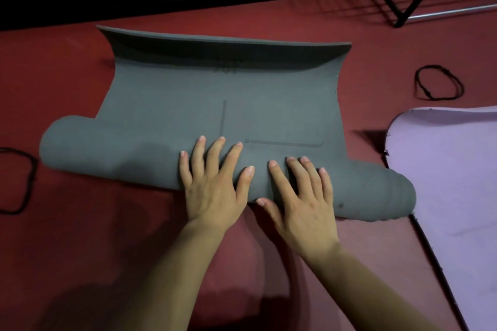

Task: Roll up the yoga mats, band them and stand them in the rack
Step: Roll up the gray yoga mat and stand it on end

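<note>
Head view, left to right. At the far left edge I see a black band [34, 169] lying loose on the red floor [80, 236], near the roll's end, probably laid ready for binding.

The grey mat [228, 105] lies across the centre. Its near part is wound into a roll [107, 153], which sticks out past the flat sheet on both sides. Its far edge curls upward, which I read as set left by storage.

The left hand [212, 191] lies flat on the roll near its middle, fingers [200, 153] straight and spread, gripping nothing. The right hand [301, 196] lies just beside it in the same way, thumb at the roll's near underside. I judge that both palms press down to keep the winding tight while driving it forward.

A second band [416, 83] lies on the floor right of the mat. The rack [390, 4] stands beyond it at top right, well apart from the roll.

A lilac mat [451, 169] lies unrolled at the far right, touching the roll's end. It has not been started.
</note>
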`<state>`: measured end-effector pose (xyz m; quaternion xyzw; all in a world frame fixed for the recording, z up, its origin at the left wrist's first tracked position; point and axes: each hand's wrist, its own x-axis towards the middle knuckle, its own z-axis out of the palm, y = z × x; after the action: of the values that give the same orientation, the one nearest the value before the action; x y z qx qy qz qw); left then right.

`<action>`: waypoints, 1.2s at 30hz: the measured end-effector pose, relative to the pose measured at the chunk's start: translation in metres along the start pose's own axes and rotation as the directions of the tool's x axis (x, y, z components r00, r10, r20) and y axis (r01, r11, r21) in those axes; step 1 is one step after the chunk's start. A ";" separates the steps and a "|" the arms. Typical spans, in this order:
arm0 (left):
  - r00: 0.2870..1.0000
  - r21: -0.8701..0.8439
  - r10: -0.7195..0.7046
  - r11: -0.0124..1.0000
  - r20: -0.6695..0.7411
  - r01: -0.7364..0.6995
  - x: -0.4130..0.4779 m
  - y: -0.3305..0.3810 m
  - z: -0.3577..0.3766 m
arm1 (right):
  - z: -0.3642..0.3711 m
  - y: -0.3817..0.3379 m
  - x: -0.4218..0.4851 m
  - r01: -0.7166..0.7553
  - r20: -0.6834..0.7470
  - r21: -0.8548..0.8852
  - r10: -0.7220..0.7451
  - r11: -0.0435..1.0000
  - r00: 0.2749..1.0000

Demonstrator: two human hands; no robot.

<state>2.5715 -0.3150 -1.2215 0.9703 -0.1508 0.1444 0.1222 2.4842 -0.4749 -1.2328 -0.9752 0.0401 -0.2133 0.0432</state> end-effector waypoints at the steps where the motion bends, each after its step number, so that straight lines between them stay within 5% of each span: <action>1: 1.000 -0.012 -0.008 1.000 -0.006 0.008 0.003 0.000 0.000 | 0.001 0.003 0.006 0.002 0.005 0.009 -0.002 1.000 1.000; 31: 0.999 0.058 0.006 0.998 -0.042 -0.004 0.076 0.019 0.031 | 0.018 0.041 0.083 -0.085 -0.024 0.053 0.087 0.995 0.996; 36: 0.992 0.043 0.108 0.993 -0.068 -0.105 0.069 0.001 0.029 | 0.021 0.047 0.098 -0.070 -0.019 0.050 0.071 0.996 0.997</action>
<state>2.6408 -0.3420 -1.2259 0.9574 -0.1952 0.1877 0.1002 2.5795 -0.5294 -1.2163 -0.9695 0.0698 -0.2227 0.0745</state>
